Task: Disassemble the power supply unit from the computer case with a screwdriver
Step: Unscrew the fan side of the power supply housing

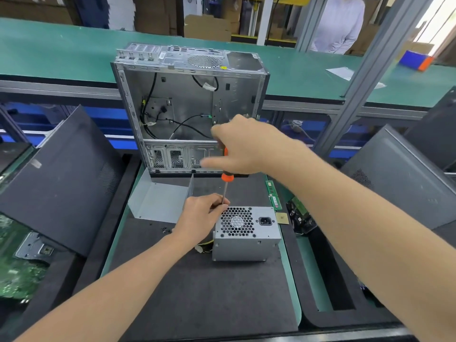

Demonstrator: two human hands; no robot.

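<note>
Both hands on the screwdriver [225,183]: right hand [243,145] closed round its orange handle, left hand [201,217] pinching the shaft at the power supply's [245,234] top left corner. Power supply sits on the dark mat [197,292], in front of the open computer case [187,104].

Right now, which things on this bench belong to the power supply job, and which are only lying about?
In use:
- power supply unit, standing on the black mat
- screwdriver, held by right hand, shaft steadied by left hand
- open computer case

Lying about:
- memory sticks
- loose screws
- metal side panel
- motherboard
</note>
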